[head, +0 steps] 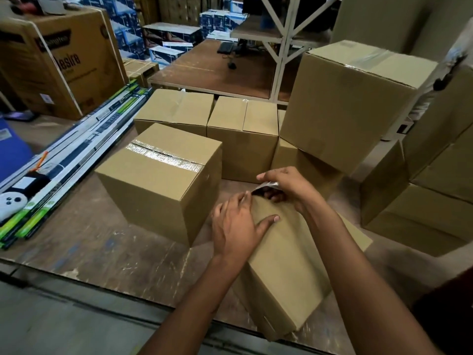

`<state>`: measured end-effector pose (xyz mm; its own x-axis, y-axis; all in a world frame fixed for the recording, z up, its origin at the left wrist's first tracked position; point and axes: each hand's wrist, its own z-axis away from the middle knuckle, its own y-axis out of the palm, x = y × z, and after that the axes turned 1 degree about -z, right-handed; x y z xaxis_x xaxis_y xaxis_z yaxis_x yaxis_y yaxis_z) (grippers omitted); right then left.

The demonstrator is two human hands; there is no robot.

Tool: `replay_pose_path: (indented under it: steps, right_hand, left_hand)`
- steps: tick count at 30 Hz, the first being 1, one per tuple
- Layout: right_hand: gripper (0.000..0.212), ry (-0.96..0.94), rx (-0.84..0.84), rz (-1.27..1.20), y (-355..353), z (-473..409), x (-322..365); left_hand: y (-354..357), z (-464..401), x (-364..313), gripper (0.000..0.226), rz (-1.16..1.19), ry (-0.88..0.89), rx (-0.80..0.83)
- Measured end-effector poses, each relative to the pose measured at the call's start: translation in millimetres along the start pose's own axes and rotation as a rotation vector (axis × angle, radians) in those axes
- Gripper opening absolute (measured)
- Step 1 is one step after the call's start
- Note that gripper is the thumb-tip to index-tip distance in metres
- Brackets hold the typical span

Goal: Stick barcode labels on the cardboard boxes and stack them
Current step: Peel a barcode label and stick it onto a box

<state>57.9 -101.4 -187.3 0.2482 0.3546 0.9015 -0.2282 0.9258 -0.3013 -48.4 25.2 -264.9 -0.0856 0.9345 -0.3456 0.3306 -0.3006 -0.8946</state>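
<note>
Now left hand (235,226) steadies box (281,265) — right hand (286,185) pinches label (267,186)

Left hand (236,224) flat on tilted box (284,265) at table (102,247) edge; right hand (286,187) pinches label (267,186) at its far top. Taped box (158,180) just left.

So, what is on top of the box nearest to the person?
On the nearest box the left hand presses flat; the right hand pinches a shiny label at its far edge. The label's print is hidden.
</note>
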Motion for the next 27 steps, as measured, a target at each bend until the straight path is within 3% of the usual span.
replay_pose_path:
  steps: [4,7,10,14,18,23,27]
  right_hand:
    - [0.049,0.022,0.154,-0.195,-10,-7,3]
    - [0.035,-0.043,0.314,-0.323,-21,-11,-5]
    - [0.012,-0.229,0.293,0.0,-22,-18,-15]
    - [0.034,-0.479,-0.027,0.473,-9,-31,-21]
    - [0.021,-0.485,-0.034,0.299,8,-29,-20]
    - [0.017,-0.51,-0.11,0.249,15,-28,-24]
    - [0.013,-0.504,-0.083,-0.157,4,-13,-8]
  left_hand:
    - [-2,2,3,0.1,0.041,-0.01,-0.027]
    - [-5,4,6,0.1,0.081,-0.042,-0.043]
    - [-6,6,5,0.097,0.057,-0.029,-0.034]
    - [-9,7,3,0.099,0.004,-0.013,-0.003]
    - [-9,5,3,0.101,-0.012,0.005,0.027]
    - [-7,4,0,0.098,0.004,0.049,0.048]
    - [-3,1,-4,0.097,0.061,0.078,0.073]
